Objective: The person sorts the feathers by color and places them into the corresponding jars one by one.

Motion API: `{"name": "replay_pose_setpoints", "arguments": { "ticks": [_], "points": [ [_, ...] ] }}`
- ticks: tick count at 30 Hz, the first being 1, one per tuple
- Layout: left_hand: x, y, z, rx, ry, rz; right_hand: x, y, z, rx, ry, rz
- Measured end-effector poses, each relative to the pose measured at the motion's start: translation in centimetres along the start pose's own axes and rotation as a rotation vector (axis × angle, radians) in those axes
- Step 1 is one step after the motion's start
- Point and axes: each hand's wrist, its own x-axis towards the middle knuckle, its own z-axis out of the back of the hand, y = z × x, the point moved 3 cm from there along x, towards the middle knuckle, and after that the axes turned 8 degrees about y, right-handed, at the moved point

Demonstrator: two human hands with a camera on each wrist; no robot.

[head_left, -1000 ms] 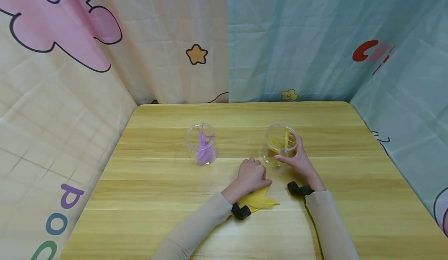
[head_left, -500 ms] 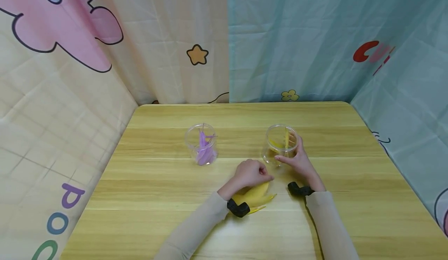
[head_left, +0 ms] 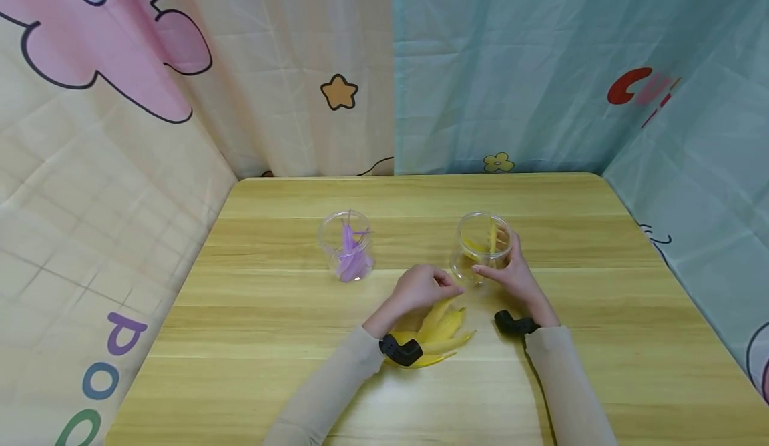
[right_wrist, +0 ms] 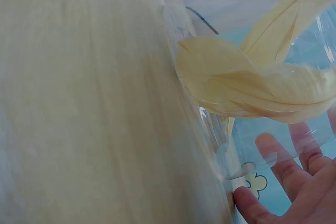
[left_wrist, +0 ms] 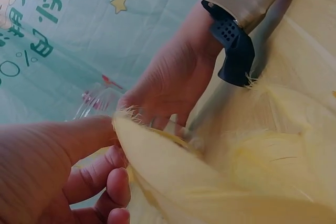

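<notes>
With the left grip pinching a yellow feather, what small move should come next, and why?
I'd probably carry the pinched feather in the left grip up over the open mouth of the right-hand clear cup. The right grip is holding that cup, and yellow feathers lie inside it, while the other clear cup holds mostly purple feathers.

Printed curtains (head_left: 480, 65) hang behind a wooden table (head_left: 625, 346).
</notes>
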Motion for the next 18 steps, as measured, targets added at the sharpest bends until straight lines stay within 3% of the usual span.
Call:
{"name": "replay_pose_setpoints", "arguments": {
  "ticks": [7,10,13,18],
  "points": [
    [-0.1,-0.9,2.4,-0.062,-0.107,-0.079,0.0,0.0,0.0,-0.013,0.0,-0.024],
    [-0.2,-1.8,3.9,-0.144,-0.163,-0.134,0.0,0.0,0.0,-0.009,0.001,-0.022],
    [-0.1,-2.5,5.1,-0.334,-0.164,-0.192,0.2,-1.1,0.2,-0.005,-0.003,-0.016],
    [1.1,-3.3,6.5,-0.77,-0.172,-0.255,0.4,-2.8,0.5,-0.027,-0.015,-0.017]
  ]
}}
